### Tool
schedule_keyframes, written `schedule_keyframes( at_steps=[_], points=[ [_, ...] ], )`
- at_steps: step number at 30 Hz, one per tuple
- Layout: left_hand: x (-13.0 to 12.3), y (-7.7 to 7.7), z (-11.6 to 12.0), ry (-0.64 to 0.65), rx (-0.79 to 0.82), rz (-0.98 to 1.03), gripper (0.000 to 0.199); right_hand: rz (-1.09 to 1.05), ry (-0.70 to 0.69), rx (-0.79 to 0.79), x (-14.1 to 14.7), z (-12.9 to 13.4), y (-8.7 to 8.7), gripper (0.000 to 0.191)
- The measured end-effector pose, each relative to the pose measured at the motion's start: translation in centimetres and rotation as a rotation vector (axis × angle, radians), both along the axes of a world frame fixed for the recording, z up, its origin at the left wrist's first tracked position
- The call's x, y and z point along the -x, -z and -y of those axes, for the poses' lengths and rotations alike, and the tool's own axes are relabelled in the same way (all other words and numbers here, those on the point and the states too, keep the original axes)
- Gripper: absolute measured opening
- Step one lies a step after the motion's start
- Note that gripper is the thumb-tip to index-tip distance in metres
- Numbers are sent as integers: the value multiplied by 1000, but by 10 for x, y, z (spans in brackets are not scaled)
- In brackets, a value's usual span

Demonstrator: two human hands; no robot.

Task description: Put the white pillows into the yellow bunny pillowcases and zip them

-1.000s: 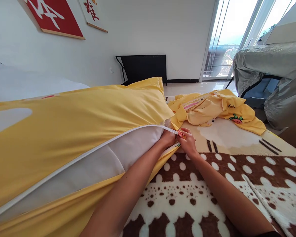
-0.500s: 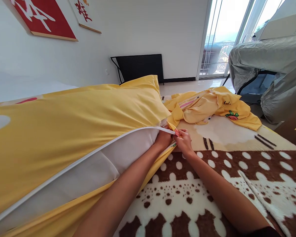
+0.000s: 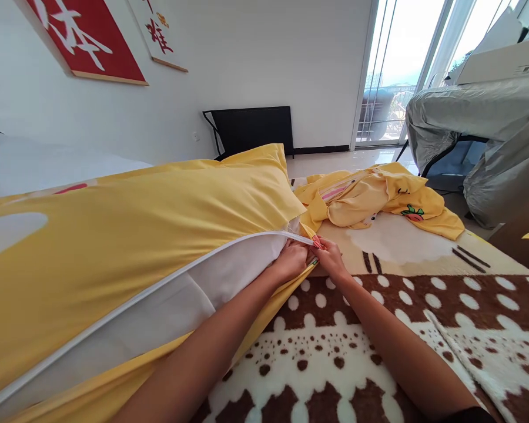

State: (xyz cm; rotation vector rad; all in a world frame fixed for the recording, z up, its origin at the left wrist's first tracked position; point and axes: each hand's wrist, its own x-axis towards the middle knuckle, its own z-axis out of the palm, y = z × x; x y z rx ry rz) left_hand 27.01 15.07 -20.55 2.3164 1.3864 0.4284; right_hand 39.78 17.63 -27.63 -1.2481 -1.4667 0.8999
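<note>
Wall hanging (image 3: 86,44), red with a white character, wooden bottom bar. Second hanging (image 3: 158,35), white with red characters, likewise barred. Wall outlet (image 3: 196,136), white. Panel (image 3: 253,130), black, upright near wall. Glass door (image 3: 390,64), bright outdoors beyond. Silvery cover (image 3: 502,108), draped, wrinkled; pale carton (image 3: 502,61) on top. Blanket (image 3: 317,349), plush, brown and cream, dotted. Floor (image 3: 330,160), pale, glossy.

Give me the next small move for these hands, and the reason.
I'd probably nudge the white insert deeper into the yellow cover with the left hand: that hand sits at the open side, the right hand pinches the white edging, and the insert shows along the gap.
</note>
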Motion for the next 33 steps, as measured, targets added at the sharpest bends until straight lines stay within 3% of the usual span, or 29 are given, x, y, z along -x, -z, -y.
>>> schedule_keyframes(
  at_steps=[4, 7, 11, 14, 17, 20, 23, 25, 28, 31, 33],
  points=[
    [10, -16, 40, 23, 132, 43, 45, -36, -157, 12, -12, -1, -5, 40],
    [18, -38, 59, -19, 182, 179, 52, -104, -265, 25, -22, -2, -7, 45],
    [29, -96, 68, -112, 147, 413, 41, -124, -225, 30, -20, 1, -9, 38],
    [36, -145, 72, -160, 109, 317, 35, -137, -222, 47, -12, 6, -19, 33],
    [44, -179, 68, -368, -93, 143, 31, -154, -255, 77, -10, 12, -40, 20],
    [52, -197, 54, -604, -437, -7, 23, -174, -242, 53, -16, 29, -75, 15],
    [52, -214, 42, -725, -676, 23, 24, -232, -261, -77, -23, 58, -113, 15],
    [44, -231, 41, -735, -820, 82, 24, -308, -318, -210, -28, 77, -132, 16],
    [21, -261, 47, -671, -1038, 131, 26, -507, -374, -302, -39, 93, -145, 19],
    [0, -280, 51, -483, -1190, 184, 33, -715, -282, -293, -59, 93, -147, 20],
    [-7, -280, 50, -403, -1180, 178, 31, -740, -187, -309, -74, 91, -149, 17]
  ],
)
